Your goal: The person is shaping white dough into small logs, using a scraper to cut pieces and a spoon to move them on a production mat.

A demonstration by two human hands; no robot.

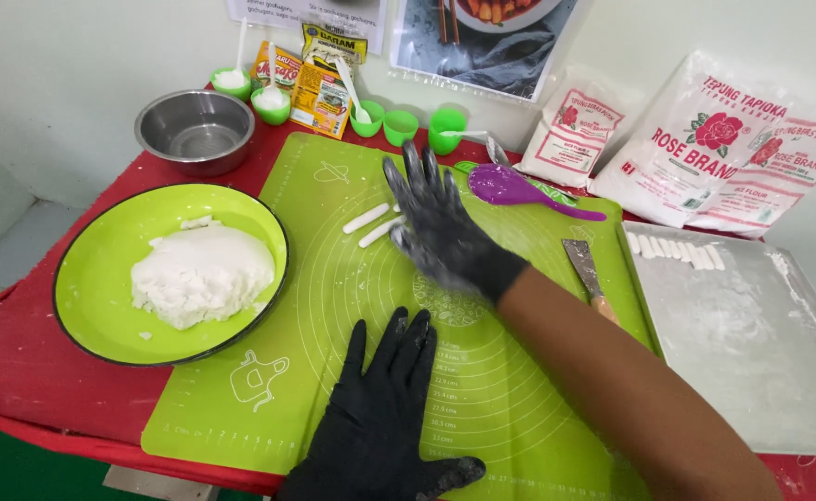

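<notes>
Both my hands wear black gloves dusted with flour. My right hand point(438, 223) lies flat with fingers spread on the green silicone mat point(334, 306), its fingertips beside two short white dough sticks point(372, 224). It looks blurred, and I cannot tell if dough lies under the palm. My left hand point(380, 408) rests flat and open on the mat's near edge, holding nothing. A lump of white dough point(202, 274) sits in a green bowl point(102, 269) to the left.
A steel bowl point(195, 130), small green cups point(399, 125) and seasoning packets stand at the back. A purple spoon point(519, 190) and a scraper point(586, 269) lie to the right. Flour bags point(705, 148) lean on the wall behind a floured metal tray point(751, 353) with several dough sticks point(675, 249).
</notes>
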